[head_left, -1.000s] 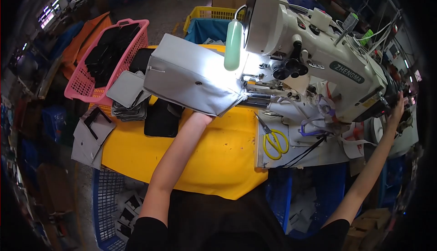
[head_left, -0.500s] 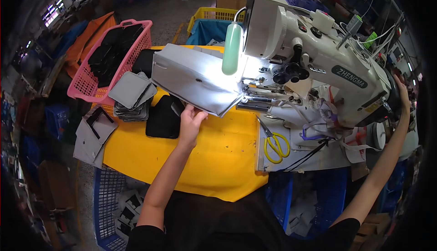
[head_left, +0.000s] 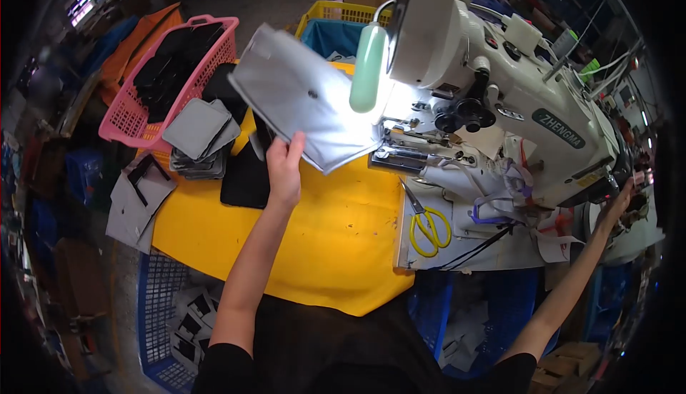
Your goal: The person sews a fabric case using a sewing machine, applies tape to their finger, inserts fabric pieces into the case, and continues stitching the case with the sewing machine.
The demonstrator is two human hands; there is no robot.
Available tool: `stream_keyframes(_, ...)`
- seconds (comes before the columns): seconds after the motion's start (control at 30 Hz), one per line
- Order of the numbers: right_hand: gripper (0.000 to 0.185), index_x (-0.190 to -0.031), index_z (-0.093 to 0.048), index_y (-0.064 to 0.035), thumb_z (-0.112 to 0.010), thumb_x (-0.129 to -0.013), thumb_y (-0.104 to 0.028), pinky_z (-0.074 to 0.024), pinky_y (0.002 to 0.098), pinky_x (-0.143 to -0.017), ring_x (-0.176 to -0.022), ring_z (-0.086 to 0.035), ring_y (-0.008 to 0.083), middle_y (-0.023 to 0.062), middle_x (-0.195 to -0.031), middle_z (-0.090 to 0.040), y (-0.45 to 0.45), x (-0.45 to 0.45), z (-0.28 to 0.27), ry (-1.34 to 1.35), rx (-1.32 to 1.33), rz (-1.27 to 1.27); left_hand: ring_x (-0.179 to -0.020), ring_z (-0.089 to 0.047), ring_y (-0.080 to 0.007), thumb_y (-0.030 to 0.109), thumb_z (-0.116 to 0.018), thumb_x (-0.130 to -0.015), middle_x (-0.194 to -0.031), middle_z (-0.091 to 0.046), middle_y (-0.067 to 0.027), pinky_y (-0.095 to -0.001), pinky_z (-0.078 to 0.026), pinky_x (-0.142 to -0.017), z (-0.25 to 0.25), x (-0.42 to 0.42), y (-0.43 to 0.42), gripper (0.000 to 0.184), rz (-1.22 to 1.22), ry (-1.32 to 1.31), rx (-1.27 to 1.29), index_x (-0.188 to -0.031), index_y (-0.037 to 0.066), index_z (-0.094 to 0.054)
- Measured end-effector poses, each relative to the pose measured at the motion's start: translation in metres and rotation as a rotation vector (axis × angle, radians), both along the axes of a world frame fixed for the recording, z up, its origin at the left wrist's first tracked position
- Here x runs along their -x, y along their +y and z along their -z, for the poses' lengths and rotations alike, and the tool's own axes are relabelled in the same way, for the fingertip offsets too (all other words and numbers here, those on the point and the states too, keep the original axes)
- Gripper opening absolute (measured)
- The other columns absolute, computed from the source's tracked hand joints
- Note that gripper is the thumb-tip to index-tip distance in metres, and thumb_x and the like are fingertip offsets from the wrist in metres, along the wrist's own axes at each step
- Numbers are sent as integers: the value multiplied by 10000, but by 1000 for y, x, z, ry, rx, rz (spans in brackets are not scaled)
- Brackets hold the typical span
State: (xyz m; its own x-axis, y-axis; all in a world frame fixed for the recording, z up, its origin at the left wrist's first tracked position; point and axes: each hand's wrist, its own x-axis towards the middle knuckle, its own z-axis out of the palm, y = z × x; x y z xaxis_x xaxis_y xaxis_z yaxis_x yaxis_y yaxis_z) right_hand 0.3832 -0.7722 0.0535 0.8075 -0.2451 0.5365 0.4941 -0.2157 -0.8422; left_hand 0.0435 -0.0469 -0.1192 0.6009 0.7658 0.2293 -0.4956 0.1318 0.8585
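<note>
A grey fabric bag (head_left: 286, 86) with a small dark eyelet stands tilted at the sewing head, its right end under the bright lamp. My left hand (head_left: 286, 172) is closed on its near lower edge, thumb on the outside. The white sewing machine (head_left: 514, 72) fills the right side of the view. On the far right, my right hand (head_left: 619, 204) is at the machine's handwheel (head_left: 624, 154), fingers curled round its rim and partly hidden. Where the bag meets the needle, glare and machine parts hide the detail.
Yellow-handled scissors (head_left: 430, 231) lie on the machine bed. Stacked grey pieces (head_left: 200, 136), a black piece (head_left: 243, 179) and a grey flap piece (head_left: 141, 201) are on the left. A pink basket (head_left: 118, 119) holds black pieces. Blue crates (head_left: 161, 322) stand below the yellow-covered table (head_left: 336, 251).
My left hand has moved up and slightly left, turning the bag so its left end tilts up. My right hand has moved down along the handwheel. The camera view has shifted slightly.
</note>
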Motion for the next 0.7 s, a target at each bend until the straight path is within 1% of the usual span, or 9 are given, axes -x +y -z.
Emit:
stream_keyframes(0.1,478,-1213,-630,-15,-507,-1014,-432,-509,322,-812,-922,-626,140,64,-1131,-659,46,24,-28,-8,-51,17,-992,-573,-122,200,-536,-1007,-1104,-637,-53,-273,-443,-903,-35,-2,38,286,-247,-48,39,-1171,-28,-596)
stream_keyframes(0.2,437,-1122,-654,-5,-539,-1007,-411,-515,299,-795,-856,-638,144,70,-992,-682,62,44,-31,-290,318,313,-975,-586,-132,208,-523,-1009,-1086,-647,-62,-288,-458,-892,-61,-7,61,310,-302,32,50,-1190,-36,-591)
stream_keyframes(0.27,411,-1111,-651,16,-565,-1001,-371,-529,322,-798,-864,-638,168,105,-1001,-681,132,121,-46,-599,594,818,-943,-602,-139,192,-535,-989,-1033,-666,-67,-299,-482,-850,-71,-19,81,305,-282,-14,0,-1165,-45,-610)
stream_keyframes(0.4,211,-1052,-656,16,-589,-965,-163,-534,316,-712,-844,-639,203,96,-974,-665,273,219,15,-733,566,4,-891,-622,-161,193,-560,-953,-986,-684,-104,-339,-499,-811,-78,-68,117,297,-298,-18,5,-1096,-56,-634)
stream_keyframes(0.47,182,-1088,-666,-25,-613,-919,-64,-508,323,-810,-923,-653,236,125,-1022,-669,385,268,2,-455,914,-251,-863,-653,-238,213,-585,-913,-942,-691,-166,-388,-498,-800,-72,-99,123,299,-375,72,-114,-1014,-64,-638)
stream_keyframes(0.53,192,-1088,-639,4,-608,-925,-93,-496,331,-833,-931,-657,232,154,-1027,-667,444,256,16,-186,745,-493,-876,-659,-302,224,-585,-903,-946,-686,-201,-416,-494,-809,-89,-103,97,305,-403,124,-121,-992,-65,-630)
stream_keyframes(0.57,219,-1106,-631,17,-585,-941,-120,-476,299,-854,-963,-644,177,87,-1036,-693,465,237,19,121,691,-577,-888,-665,-365,235,-585,-893,-949,-680,-237,-444,-490,-818,-97,-106,86,313,-439,176,-136,-970,-66,-621)
stream_keyframes(0.63,309,-1194,-597,-8,-547,-974,-218,-490,328,-893,-1020,-640,186,85,-1098,-674,492,159,34,403,999,-445,-913,-651,-404,239,-575,-890,-950,-674,-253,-458,-488,-824,-100,-119,77,315,-455,222,-163,-954,-66,-616)
stream_keyframes(0.7,340,-1238,-563,-61,-518,-992,-292,-512,356,-898,-987,-633,206,75,-1125,-643,513,81,84,565,-222,-938,-938,-636,-444,244,-566,-886,-951,-669,-270,-472,-486,-830,-106,-128,70,318,-484,264,-192,-939,-67,-611)
